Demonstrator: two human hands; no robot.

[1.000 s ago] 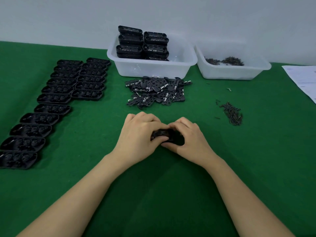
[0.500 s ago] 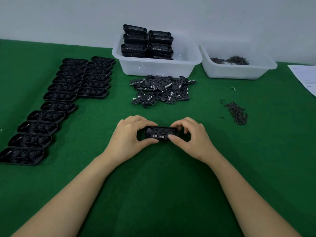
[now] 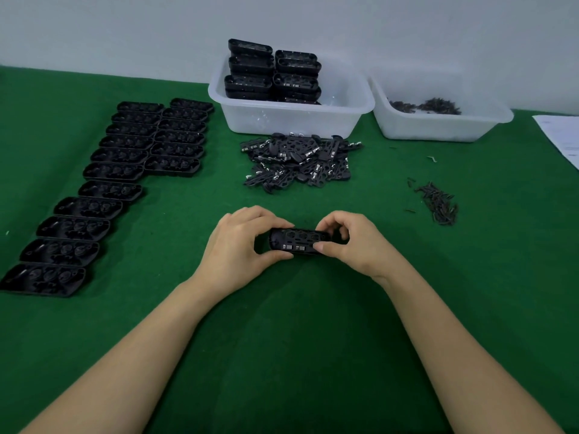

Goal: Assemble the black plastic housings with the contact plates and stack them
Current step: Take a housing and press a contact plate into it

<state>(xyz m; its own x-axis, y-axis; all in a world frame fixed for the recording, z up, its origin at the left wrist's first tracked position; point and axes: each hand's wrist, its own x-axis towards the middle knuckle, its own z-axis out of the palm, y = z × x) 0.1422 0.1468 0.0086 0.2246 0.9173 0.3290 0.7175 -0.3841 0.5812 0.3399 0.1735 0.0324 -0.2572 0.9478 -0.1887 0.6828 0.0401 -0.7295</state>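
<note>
A black plastic housing (image 3: pixel 299 242) with a contact plate seated in it is held at the table's centre, its open face with silver contacts turned toward me. My left hand (image 3: pixel 241 245) grips its left end and my right hand (image 3: pixel 351 242) pinches its right end. A loose pile of contact plates (image 3: pixel 297 161) lies just beyond my hands. Several empty housings (image 3: pixel 103 189) lie in two rows on the left. Stacked housings (image 3: pixel 272 73) fill the left part of a white bin (image 3: pixel 291 117) at the back.
A second white bin (image 3: pixel 438 126) at the back right holds dark screws. A small heap of screws (image 3: pixel 437 203) lies right of my hands. A white sheet of paper (image 3: pixel 560 136) sits at the right edge. Green felt (image 3: pixel 288 339) covers the table.
My fingers have spread off the top of the housing, uncovering its face with the plate. Both hands now hold it by the ends, tilted toward me.
</note>
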